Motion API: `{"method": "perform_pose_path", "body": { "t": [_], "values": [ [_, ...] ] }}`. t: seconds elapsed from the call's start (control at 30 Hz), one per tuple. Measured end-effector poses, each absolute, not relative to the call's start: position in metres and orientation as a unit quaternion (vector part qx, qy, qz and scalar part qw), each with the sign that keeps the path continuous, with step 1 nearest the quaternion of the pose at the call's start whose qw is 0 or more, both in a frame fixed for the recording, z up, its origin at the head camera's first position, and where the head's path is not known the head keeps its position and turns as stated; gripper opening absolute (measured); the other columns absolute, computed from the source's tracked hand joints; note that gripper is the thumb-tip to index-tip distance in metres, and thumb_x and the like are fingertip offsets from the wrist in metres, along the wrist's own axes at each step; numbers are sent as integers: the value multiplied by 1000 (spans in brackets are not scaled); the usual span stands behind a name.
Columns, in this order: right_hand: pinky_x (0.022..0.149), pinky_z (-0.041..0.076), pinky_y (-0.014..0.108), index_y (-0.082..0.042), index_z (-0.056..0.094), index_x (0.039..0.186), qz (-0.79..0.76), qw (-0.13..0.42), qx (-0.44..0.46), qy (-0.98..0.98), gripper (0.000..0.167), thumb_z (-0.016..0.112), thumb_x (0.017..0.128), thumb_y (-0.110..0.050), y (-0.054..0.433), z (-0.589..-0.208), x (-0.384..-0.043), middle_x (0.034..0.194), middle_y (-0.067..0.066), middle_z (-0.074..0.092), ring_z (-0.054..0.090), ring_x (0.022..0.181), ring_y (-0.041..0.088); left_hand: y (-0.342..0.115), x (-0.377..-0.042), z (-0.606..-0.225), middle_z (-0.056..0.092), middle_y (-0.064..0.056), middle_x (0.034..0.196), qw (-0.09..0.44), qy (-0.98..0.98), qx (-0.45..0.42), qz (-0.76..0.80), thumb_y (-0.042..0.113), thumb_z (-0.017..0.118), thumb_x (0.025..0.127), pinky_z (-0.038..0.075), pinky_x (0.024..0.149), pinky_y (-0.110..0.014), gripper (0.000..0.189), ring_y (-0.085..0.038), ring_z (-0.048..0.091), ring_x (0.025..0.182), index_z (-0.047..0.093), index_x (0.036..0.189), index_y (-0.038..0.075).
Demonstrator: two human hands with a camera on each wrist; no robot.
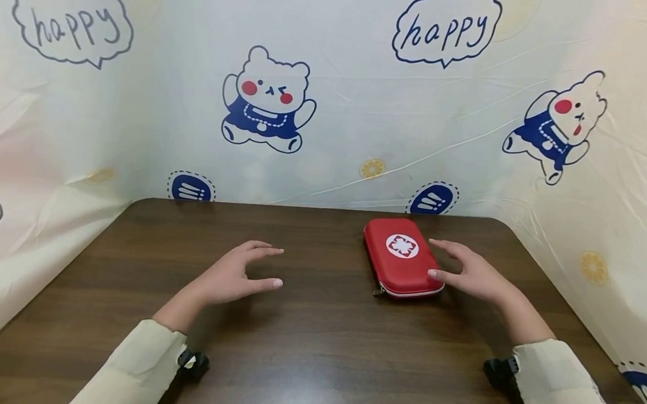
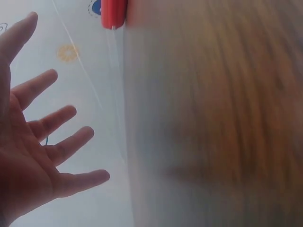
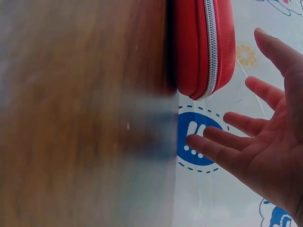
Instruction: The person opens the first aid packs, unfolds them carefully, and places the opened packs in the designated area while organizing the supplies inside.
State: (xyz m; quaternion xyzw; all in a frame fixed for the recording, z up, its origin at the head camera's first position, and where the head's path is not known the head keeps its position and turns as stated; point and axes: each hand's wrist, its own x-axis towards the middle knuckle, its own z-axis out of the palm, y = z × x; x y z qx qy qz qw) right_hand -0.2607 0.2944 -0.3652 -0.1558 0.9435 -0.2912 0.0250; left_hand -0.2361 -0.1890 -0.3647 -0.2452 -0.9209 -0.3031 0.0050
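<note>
A red zippered first-aid case (image 1: pixel 403 267) with a white round emblem lies flat toward the back right of the brown table. My right hand (image 1: pixel 473 272) hovers at the case's right side, thumb and fingers spread; in the right wrist view, a gap shows between the fingers and the case's silver zipper (image 3: pixel 211 47). Over the table's left half, my left hand (image 1: pixel 236 276) is held with its fingers extended and nothing in it. The left wrist view shows its spread fingers (image 2: pixel 71 146), with one end of the red case far off at the top.
The dark wooden table (image 1: pixel 302 338) ends at a back edge against a pale printed curtain (image 1: pixel 341 103), which also hangs along both sides. Black straps with small devices (image 1: pixel 194 365) sit at both wrists, below the cream sleeves (image 1: pixel 132 364).
</note>
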Motion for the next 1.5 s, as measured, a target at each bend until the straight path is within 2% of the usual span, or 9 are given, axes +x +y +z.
{"method": "perform_pose_path", "body": {
  "t": [0.2,0.47,0.6,0.83,1.03,1.3,1.5],
  "values": [
    [87,53,54,-14,35,151,-339,55,-139,929,80,69,86,-46,294,-367,-269,150,22,35,42,128,48,-179,-239,-365,52,-4,139,1,-912,-244,-329,55,72,81,40,103,-56,66,-29,47,128,58,136,24],
    [86,55,47,-12,33,151,-428,98,-120,891,77,70,88,-37,299,-368,-282,149,27,35,46,126,46,-159,-245,-364,56,-3,133,-11,-895,-252,-368,49,76,80,45,97,-56,62,-35,54,119,60,134,23],
    [84,56,46,-9,29,152,-470,130,-117,865,77,68,90,-33,302,-371,-291,149,28,32,46,125,46,-149,-246,-365,57,-2,131,-16,-887,-253,-385,46,78,79,46,97,-55,60,-34,55,117,62,132,23],
    [83,56,46,-11,26,154,-513,183,-113,831,79,69,90,-26,306,-373,-304,150,28,30,49,123,43,-134,-248,-370,58,1,130,-39,-876,-239,-417,41,81,78,46,96,-54,56,-31,55,117,64,129,25],
    [87,55,46,-14,26,155,-536,231,-106,805,82,72,86,-16,306,-373,-307,153,25,26,47,123,39,-120,-248,-372,59,-3,130,-55,-868,-257,-422,40,80,79,47,94,-52,55,-29,56,116,64,129,23],
    [86,55,46,-12,25,155,-544,237,-86,800,84,72,86,-15,304,-376,-305,150,28,30,56,115,33,-101,-253,-374,60,-7,132,-80,-849,-249,-459,34,81,79,49,93,-47,54,-28,57,115,65,129,21],
    [84,56,46,-10,24,155,-540,222,-68,809,87,75,85,-18,297,-375,-299,143,31,35,59,109,33,-82,-257,-378,63,-11,126,-97,-839,-226,-485,26,83,78,53,88,-40,53,-28,61,110,66,126,13]
  ]
}}
